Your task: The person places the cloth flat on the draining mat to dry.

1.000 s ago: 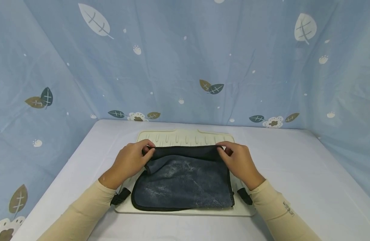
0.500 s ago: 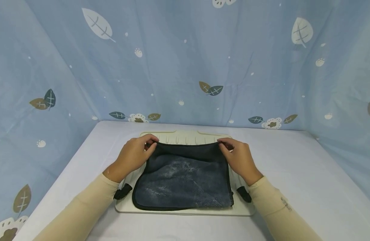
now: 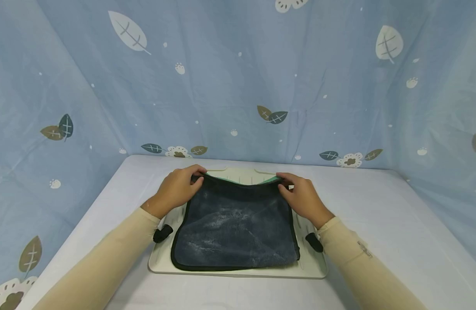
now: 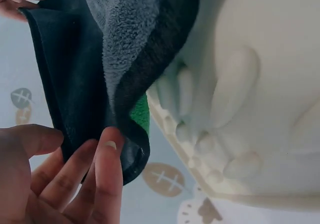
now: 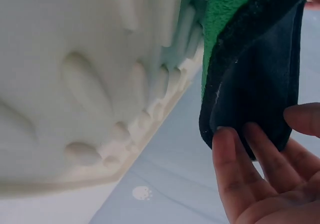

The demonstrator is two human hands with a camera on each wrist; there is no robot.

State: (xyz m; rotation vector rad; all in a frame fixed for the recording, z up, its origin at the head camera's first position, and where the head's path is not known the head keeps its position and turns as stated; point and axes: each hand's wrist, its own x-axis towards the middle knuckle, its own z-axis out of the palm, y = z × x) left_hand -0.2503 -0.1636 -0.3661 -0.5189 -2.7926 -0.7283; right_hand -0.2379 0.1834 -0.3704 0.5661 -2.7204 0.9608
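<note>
A dark grey cloth [image 3: 234, 232] with a black edge lies over a cream ribbed board [image 3: 160, 263], its far edge lifted and sagging in the middle. My left hand [image 3: 179, 187] pinches the far left corner, and my right hand [image 3: 301, 198] pinches the far right corner. A green fluffy face of the cloth [image 5: 225, 13] shows underneath in the right wrist view. In the left wrist view, the fingers [image 4: 107, 169] curl at the cloth's black border, with the thumb on the other side.
The board stands on a white-covered table [image 3: 377, 228], with raised ribs [image 4: 235, 86] on its surface. A blue curtain [image 3: 238, 86] with a leaf print hangs behind and at both sides. Black pieces [image 3: 163, 234] hang by the sleeve cuffs.
Both hands have lifted the far edge of the cloth up and away. The fold there has opened out, the cloth lies smoother, and a green strip now shows along that edge.
</note>
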